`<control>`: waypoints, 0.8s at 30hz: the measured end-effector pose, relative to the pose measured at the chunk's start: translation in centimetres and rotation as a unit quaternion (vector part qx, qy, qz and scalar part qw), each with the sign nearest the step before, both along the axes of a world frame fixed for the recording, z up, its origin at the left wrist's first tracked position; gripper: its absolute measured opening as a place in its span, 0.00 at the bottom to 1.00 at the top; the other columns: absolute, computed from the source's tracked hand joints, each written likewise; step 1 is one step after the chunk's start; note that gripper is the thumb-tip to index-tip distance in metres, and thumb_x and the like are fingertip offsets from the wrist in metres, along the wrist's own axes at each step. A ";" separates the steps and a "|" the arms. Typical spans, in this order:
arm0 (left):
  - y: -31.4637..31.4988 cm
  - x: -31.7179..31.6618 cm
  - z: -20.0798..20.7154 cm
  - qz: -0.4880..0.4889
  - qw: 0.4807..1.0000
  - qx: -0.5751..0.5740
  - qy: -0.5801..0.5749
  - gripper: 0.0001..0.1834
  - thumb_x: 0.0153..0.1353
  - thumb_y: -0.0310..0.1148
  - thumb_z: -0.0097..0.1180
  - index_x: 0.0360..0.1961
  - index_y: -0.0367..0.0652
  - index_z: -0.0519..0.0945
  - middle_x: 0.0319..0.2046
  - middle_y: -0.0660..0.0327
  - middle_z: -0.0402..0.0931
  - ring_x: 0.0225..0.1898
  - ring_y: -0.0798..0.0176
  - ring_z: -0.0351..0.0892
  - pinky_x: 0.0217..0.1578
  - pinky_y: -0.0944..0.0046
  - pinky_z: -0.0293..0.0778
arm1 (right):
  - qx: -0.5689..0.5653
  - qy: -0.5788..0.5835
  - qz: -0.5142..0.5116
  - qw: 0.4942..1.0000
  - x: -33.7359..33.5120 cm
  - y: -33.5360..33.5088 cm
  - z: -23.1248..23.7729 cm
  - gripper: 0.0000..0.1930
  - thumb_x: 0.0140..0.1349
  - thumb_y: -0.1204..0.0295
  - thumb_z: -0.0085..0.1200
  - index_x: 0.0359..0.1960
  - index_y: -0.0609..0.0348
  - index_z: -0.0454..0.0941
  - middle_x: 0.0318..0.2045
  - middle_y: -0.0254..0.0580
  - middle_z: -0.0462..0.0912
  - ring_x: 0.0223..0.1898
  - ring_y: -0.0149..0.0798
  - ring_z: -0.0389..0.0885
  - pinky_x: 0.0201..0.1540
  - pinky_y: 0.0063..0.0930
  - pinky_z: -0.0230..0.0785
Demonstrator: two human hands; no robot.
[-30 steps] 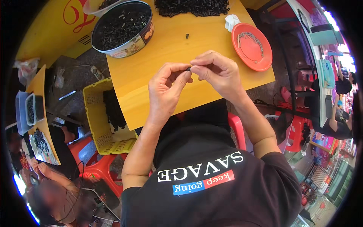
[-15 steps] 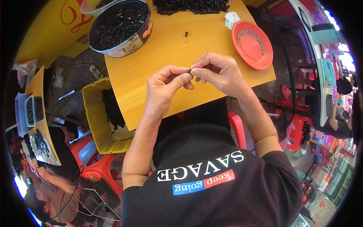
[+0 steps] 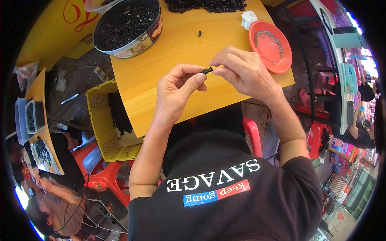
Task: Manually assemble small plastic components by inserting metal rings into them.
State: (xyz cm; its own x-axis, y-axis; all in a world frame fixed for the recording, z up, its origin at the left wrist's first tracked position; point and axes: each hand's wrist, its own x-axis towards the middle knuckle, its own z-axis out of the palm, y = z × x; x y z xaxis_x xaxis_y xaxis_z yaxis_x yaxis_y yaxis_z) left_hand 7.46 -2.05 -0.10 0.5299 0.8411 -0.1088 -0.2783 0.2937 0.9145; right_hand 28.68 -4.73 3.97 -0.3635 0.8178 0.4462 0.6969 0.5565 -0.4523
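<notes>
Between the thumb and fingertips of my left hand (image 3: 177, 90) is a small black cylindrical part (image 3: 207, 70), its outer end sticking out to the right. Just beside that end is my right hand (image 3: 247, 74), its thumb and index finger apart with nothing visible between them. Both hands are above the near part of the yellow table (image 3: 161, 72). Another small black piece (image 3: 200, 33) lies alone on the tabletop beyond them. To the right, a red plate (image 3: 268, 54) holds small thin metal pieces along its inside.
A round tin (image 3: 132, 51) full of small black parts stands at the table's far left, and a black pile (image 3: 207, 5) lies at the far edge. Crumpled white tissue (image 3: 249, 19) touches the plate. A yellow crate (image 3: 100, 132) stands left of the table; another person (image 3: 60, 201) sits further left.
My right hand has come away from the black part, moving right with its thumb and index finger parting. The part, still in my left hand, now shows more fully.
</notes>
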 end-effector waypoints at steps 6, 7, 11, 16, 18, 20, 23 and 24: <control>-0.8 0.0 0.7 0.011 0.999 0.047 0.004 0.05 0.66 0.24 0.61 0.41 0.33 0.81 0.35 0.64 0.81 0.34 0.73 0.79 0.38 0.73 0.75 | 0.020 -0.045 0.036 0.998 -0.2 0.4 -0.3 0.13 0.65 0.63 0.60 0.31 0.58 0.73 0.25 0.40 0.75 0.24 0.45 0.77 0.23 0.36 0.66; -0.8 -0.1 0.7 0.011 0.999 0.047 0.004 0.05 0.66 0.24 0.61 0.41 0.33 0.81 0.35 0.64 0.81 0.34 0.73 0.79 0.38 0.73 0.75 | 0.020 -0.044 0.037 0.998 -0.3 0.4 -0.4 0.13 0.65 0.63 0.60 0.31 0.58 0.73 0.25 0.40 0.75 0.24 0.45 0.77 0.23 0.36 0.66; -0.8 -0.3 0.5 0.013 0.982 0.184 0.048 0.06 0.66 0.19 0.59 0.43 0.33 0.80 0.41 0.59 0.78 0.36 0.69 0.80 0.39 0.72 0.75 | -0.012 0.000 0.031 0.999 -0.9 -0.2 -1.2 0.13 0.68 0.68 0.56 0.28 0.59 0.69 0.21 0.43 0.73 0.21 0.48 0.76 0.22 0.39 0.65; -0.9 0.0 0.5 0.034 0.960 0.267 0.078 0.07 0.65 0.17 0.58 0.43 0.32 0.80 0.42 0.57 0.78 0.37 0.68 0.80 0.39 0.71 0.76 | -0.084 0.059 -0.005 0.995 -1.5 -0.9 -1.1 0.12 0.72 0.72 0.51 0.28 0.64 0.70 0.22 0.50 0.73 0.23 0.53 0.75 0.24 0.40 0.64; -1.0 0.5 0.6 0.073 0.970 0.225 0.055 0.06 0.61 0.16 0.62 0.39 0.33 0.81 0.35 0.58 0.79 0.32 0.68 0.80 0.36 0.70 0.75 | -0.080 0.063 -0.012 0.995 -1.4 -1.0 -1.4 0.15 0.74 0.67 0.48 0.30 0.65 0.71 0.22 0.48 0.75 0.22 0.49 0.76 0.25 0.36 0.66; -1.1 0.6 0.3 0.079 0.976 0.198 0.038 0.07 0.61 0.17 0.62 0.40 0.33 0.82 0.35 0.58 0.79 0.33 0.68 0.80 0.37 0.70 0.75 | -0.106 0.101 -0.008 0.989 -1.4 -1.0 -1.2 0.18 0.75 0.63 0.46 0.31 0.65 0.72 0.22 0.46 0.76 0.21 0.44 0.76 0.26 0.33 0.68; -1.0 0.3 0.0 0.083 0.978 0.188 0.026 0.08 0.61 0.18 0.62 0.41 0.34 0.82 0.37 0.58 0.80 0.38 0.66 0.81 0.41 0.69 0.75 | -0.218 0.211 -0.025 0.953 -1.0 -1.7 -1.0 0.23 0.77 0.56 0.41 0.36 0.66 0.75 0.25 0.43 0.78 0.22 0.35 0.76 0.28 0.29 0.72; -0.9 0.3 -0.1 0.082 0.975 0.202 0.033 0.08 0.61 0.18 0.63 0.42 0.35 0.82 0.39 0.58 0.79 0.41 0.65 0.80 0.45 0.68 0.75 | -0.303 0.282 -0.044 0.909 -0.9 -2.0 -1.2 0.26 0.78 0.53 0.38 0.40 0.66 0.77 0.27 0.42 0.79 0.23 0.31 0.76 0.30 0.27 0.74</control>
